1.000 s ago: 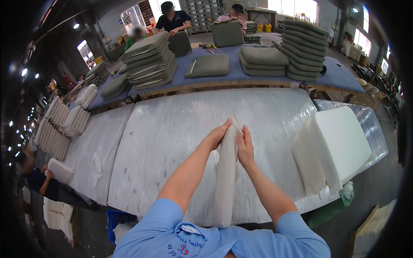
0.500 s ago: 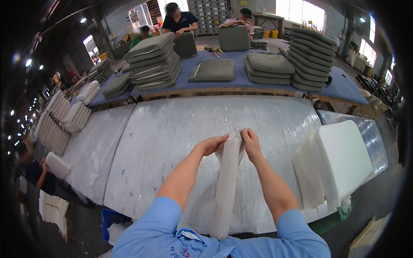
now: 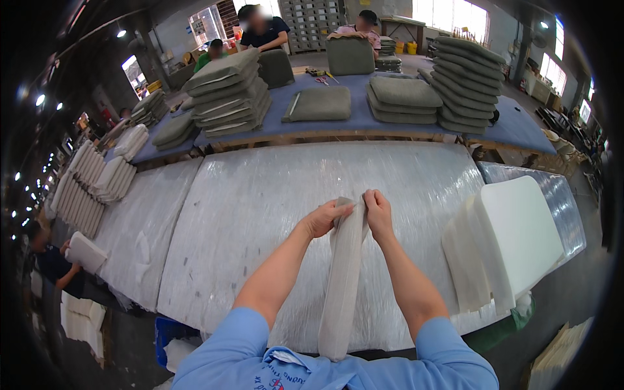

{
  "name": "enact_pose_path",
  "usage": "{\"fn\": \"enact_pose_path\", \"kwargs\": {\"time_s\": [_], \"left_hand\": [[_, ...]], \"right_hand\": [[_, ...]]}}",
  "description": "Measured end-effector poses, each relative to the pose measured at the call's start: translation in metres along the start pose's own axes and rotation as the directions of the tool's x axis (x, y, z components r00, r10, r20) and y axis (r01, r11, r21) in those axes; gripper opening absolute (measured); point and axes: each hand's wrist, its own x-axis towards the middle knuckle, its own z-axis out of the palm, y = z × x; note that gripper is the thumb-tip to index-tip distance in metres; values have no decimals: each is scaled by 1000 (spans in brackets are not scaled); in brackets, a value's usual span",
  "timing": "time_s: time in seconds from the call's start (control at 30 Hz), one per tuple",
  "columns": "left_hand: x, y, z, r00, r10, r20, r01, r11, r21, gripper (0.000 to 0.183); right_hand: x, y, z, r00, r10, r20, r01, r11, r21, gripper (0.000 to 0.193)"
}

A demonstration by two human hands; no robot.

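Observation:
A cushion in a light grey fabric cover (image 3: 341, 286) stands on its narrow edge, its near end against my shirt and its far end between my hands. My left hand (image 3: 324, 218) pinches the cover's fabric at the far end, thumb on top. On the other side of that end, my right hand (image 3: 379, 213) is closed on the fabric edge, fingers curled in. The broad faces of the cushion are mostly hidden from above. Beneath it lies a table wrapped in clear plastic film (image 3: 240, 214).
White foam pads (image 3: 520, 244) stand at the table's right end. Across from me, a blue-topped table (image 3: 305, 130) bears stacks of grey-green cushions (image 3: 468, 84), scissors and other tools. Several people work around. A blue bin (image 3: 170, 338) is at lower left, near a co-worker holding a white pad (image 3: 86, 252).
My left hand has shifted its grip onto the fabric's top at the far end, thumb now over it. The right hand's fingers have curled in further. The co-worker's pad at left has turned.

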Motion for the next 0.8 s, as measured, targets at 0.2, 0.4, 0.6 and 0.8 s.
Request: {"fn": "enact_pose_path", "kwargs": {"time_s": [0.2, 0.4, 0.6, 0.8], "left_hand": [[-3, -8, 26, 978, -67, -195, 85, 993, 86, 58], [-2, -17, 43, 938, 2, -347, 21, 998, 62, 59], [5, -18, 48, 926, 2, -377, 50, 990, 129, 63], [9, -10, 49, 984, -10, -175, 57, 964, 261, 63]], "right_hand": [[18, -12, 18, 982, 52, -183, -68, 994, -81, 46], [28, -9, 23, 974, -107, -202, 9, 900, -435, 39], [37, -4, 16, 971, -114, -208, -37, 795, -605, 27], [23, -10, -14, 959, -129, -251, -67, 759, -648, 35]]}}
